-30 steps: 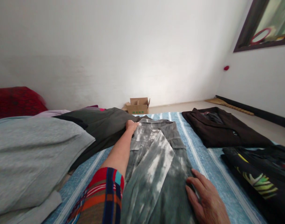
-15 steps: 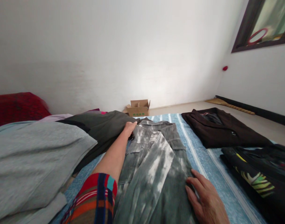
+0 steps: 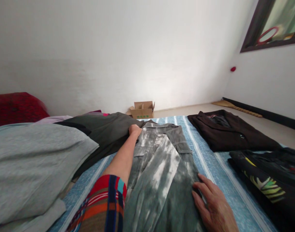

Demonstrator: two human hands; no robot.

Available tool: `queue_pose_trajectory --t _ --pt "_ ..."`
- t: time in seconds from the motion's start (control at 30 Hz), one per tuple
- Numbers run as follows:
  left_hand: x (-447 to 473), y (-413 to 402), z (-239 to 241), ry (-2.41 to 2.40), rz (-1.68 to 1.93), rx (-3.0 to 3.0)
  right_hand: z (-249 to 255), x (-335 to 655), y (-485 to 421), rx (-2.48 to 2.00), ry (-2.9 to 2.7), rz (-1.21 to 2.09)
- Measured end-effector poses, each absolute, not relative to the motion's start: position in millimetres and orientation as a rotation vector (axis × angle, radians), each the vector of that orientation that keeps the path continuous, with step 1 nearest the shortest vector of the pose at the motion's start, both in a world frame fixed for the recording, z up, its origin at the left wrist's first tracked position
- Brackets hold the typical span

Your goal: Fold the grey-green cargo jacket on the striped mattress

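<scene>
A grey-green denim jacket [image 3: 166,180] with white tie-dye patches lies front down or up, I cannot tell which, with its collar away from me. One sleeve [image 3: 159,167] slants across its middle. At the far left shoulder, my left hand [image 3: 135,130] is closed on the jacket's edge; its fingertips are partly hidden. My right hand [image 3: 213,204] rests at the near right edge, fingers slightly bent and apart, their tips touching the cloth.
Left lie a light grey garment [image 3: 41,164] and a dark olive garment [image 3: 103,129]. A folded dark brown jacket [image 3: 224,135] and a folded black printed garment [image 3: 265,180] sit right, on a blue striped sheet [image 3: 195,145]. Beyond stands a cardboard box [image 3: 142,112].
My left forearm has shifted slightly right, and the jacket's near left edge has come inward with it. My right hand has stayed nearly in place. The view has moved slightly.
</scene>
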State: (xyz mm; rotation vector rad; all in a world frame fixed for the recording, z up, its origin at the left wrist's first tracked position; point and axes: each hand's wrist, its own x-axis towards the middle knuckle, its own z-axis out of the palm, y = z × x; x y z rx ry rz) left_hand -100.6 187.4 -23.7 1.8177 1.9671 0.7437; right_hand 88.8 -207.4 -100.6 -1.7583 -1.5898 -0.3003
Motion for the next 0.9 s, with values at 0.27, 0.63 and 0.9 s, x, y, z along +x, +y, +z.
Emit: queue_pose_trajectory --t 0.27,0.63,0.9 --pt "-96.1 143.5 2.3 2.071 0.520 2.235 -101.3 86.7 -207.1 -1.771 -1.579 -0.283" --pt "-73.7 97.8 -15.6 1.716 -0.006 2.629 -99.1 84.3 -205.3 -1.783 -1.560 -0.220" --pt "-71.7 100.9 -27.1 1.728 -0.124 2.557 -100.7 87.7 -205.5 -1.777 -1.593 -0.254"
